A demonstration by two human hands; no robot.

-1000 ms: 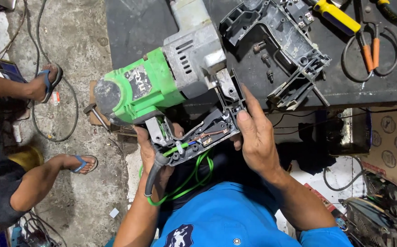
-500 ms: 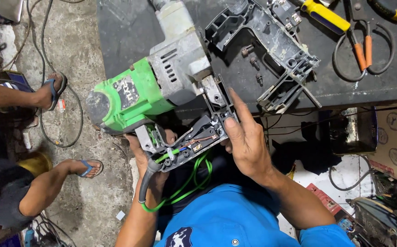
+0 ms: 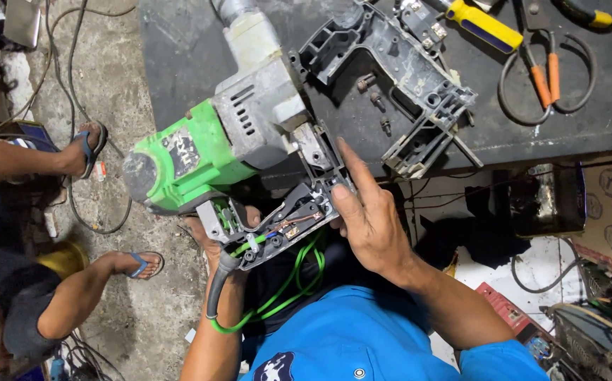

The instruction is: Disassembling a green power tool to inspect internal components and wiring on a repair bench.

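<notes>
Shifted left, drill [image 3: 207,152] rests against right hand [image 3: 366,219].

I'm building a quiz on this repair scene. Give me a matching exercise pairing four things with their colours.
Things:
1. motor housing of the power tool
2. screwdriver handle
3. detached handle shell on the bench
4. the person's shirt

Colours:
A. blue
B. dark grey
C. green
D. yellow and blue

Pairs: 1-C, 2-D, 3-B, 4-A
</notes>
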